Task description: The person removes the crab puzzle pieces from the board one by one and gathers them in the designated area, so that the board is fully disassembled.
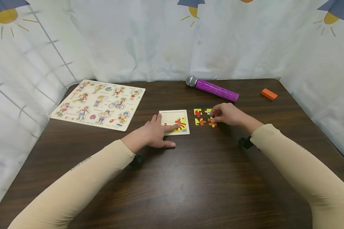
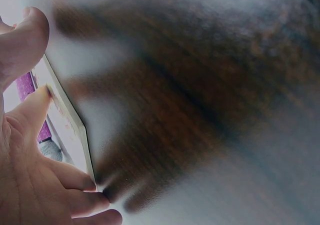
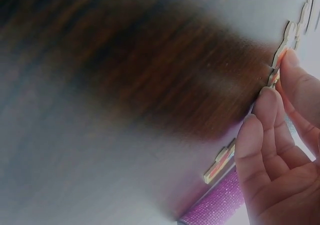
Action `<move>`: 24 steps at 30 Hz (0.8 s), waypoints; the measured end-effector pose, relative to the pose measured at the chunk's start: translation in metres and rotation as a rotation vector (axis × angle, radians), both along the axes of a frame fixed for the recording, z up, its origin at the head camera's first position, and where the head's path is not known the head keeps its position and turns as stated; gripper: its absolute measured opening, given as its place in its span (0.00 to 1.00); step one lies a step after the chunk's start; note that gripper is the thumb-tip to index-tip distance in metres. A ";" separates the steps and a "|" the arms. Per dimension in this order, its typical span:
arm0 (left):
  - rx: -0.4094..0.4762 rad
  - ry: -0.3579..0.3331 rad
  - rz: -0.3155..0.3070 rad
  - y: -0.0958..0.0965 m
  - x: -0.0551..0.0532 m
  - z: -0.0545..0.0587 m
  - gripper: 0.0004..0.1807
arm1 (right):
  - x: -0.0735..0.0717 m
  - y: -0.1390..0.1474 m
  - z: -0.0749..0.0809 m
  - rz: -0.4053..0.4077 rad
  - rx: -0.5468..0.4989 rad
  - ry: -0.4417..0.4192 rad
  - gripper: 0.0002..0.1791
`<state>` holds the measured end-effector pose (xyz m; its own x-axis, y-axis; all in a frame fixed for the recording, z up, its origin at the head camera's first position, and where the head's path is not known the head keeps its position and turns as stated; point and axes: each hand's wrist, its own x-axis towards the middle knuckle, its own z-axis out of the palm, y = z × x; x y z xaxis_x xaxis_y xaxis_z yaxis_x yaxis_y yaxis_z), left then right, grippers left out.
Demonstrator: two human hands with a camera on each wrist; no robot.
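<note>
My left hand (image 1: 153,133) lies spread over a small wooden puzzle tray (image 1: 175,111), its index fingertip on the orange and yellow picture piece (image 1: 183,126) set in the tray's right side. In the left wrist view, other fingertips rest at the tray's edge (image 2: 84,132). To the right of the tray, my right hand (image 1: 226,114) pinches an orange and yellow jigsaw piece (image 1: 212,124) low at the tabletop between thumb and fingers. Two more jigsaw pieces, one upper (image 1: 197,112) and one lower (image 1: 200,121), lie just left of it.
A large wooden picture board (image 1: 103,106) of sports figures lies at the left. Behind the jigsaw pieces is a purple glittery microphone (image 1: 216,90), with an orange block (image 1: 269,94) at the far right. White curtains (image 1: 160,41) hang around the dark table (image 1: 175,190).
</note>
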<state>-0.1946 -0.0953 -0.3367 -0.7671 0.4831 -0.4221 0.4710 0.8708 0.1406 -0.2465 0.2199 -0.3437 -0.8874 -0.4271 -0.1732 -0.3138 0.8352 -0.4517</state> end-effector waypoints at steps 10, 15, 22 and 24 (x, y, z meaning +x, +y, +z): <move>0.000 -0.011 0.006 0.000 -0.001 -0.001 0.44 | 0.000 0.000 0.002 -0.006 0.000 0.002 0.10; 0.001 -0.014 0.008 -0.001 -0.001 -0.001 0.45 | -0.001 -0.003 0.009 -0.012 -0.020 0.036 0.11; 0.000 -0.026 0.014 -0.001 -0.001 0.000 0.45 | -0.005 -0.032 0.013 0.043 -0.016 0.039 0.12; 0.002 -0.025 0.013 -0.001 -0.001 0.000 0.44 | -0.005 -0.044 0.012 0.071 -0.013 0.036 0.12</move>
